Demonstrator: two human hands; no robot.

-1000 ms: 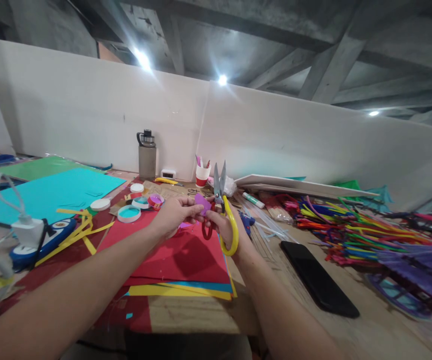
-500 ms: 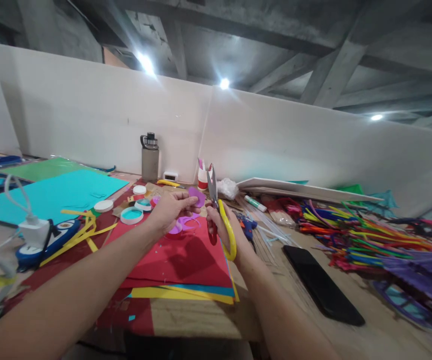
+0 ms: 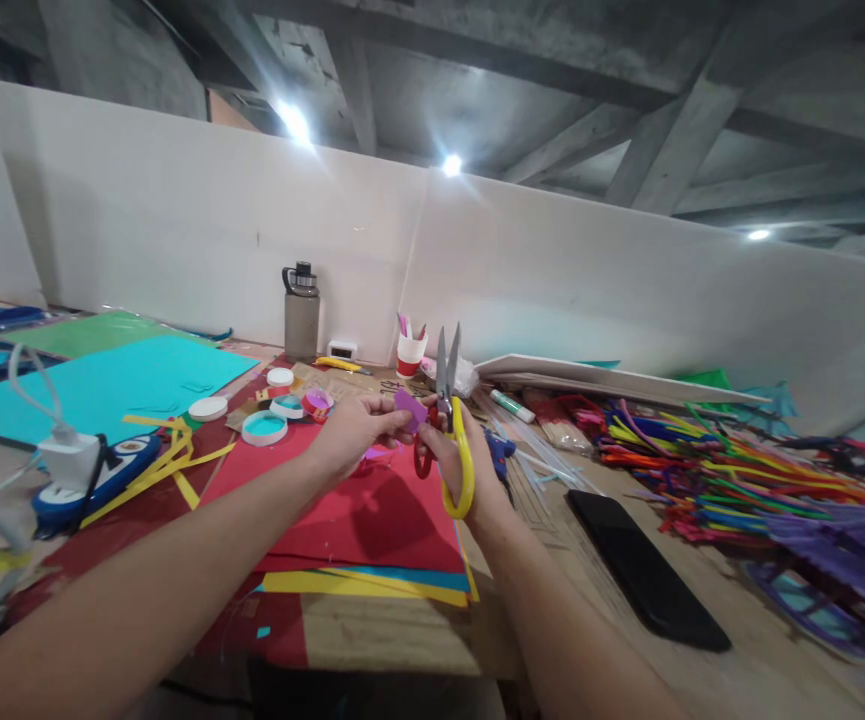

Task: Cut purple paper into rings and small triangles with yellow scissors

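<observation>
My left hand [image 3: 363, 428] pinches a small piece of purple paper [image 3: 409, 408] by its edge. Close beside it, my right hand [image 3: 463, 460] holds scissors [image 3: 448, 375] with yellow and red handles; their blades point up and stand slightly apart. The right fingertips are at the purple paper's lower right edge; whether they grip it too I cannot tell. Below both hands lies a stack of coloured paper with a red sheet [image 3: 357, 520] on top. Purple paper scraps [image 3: 379, 455] on it are partly hidden by the hands.
Round lids [image 3: 264, 428] and yellow strips [image 3: 166, 470] lie left, near a power strip [image 3: 94, 490]. A bottle [image 3: 301, 312] and a paper cup [image 3: 410, 354] stand at the back. On the right are a black phone [image 3: 646, 570], a glue stick [image 3: 511, 406] and many pipe cleaners [image 3: 747, 460].
My left hand has moved right with the purple paper, up against my right hand. The scissors have shifted slightly right, and their blades now show spread apart.
</observation>
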